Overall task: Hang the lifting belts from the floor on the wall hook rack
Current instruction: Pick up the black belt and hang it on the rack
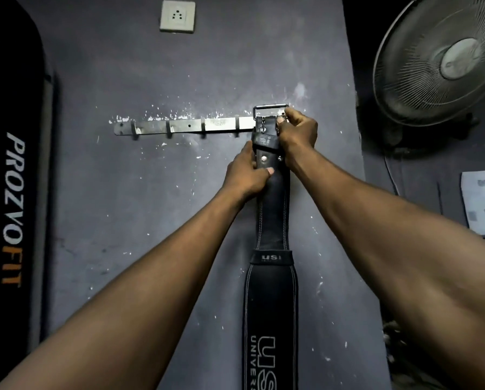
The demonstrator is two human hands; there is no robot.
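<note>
A dark grey wall, flecked with white chips, fills the view. Far to the left of the left hand stands a black padded bench lettered "PROZVOFIT", the last three letters in orange. Up and to the right of the right hand is a caged fan; below it, a printed paper too blurred to read.

A black leather lifting belt hangs flat against the wall from between the hands downward, stitched in white, printed "USI" over "UNIVERS…", with a small "USI" loop higher up.

The metal hook rack runs leftward from the hands; its four visible hooks are bare. Above it sits a white wall socket.

The left hand is clamped on the belt just under its rivets. The right hand pinches the steel buckle at the rack's right end.
</note>
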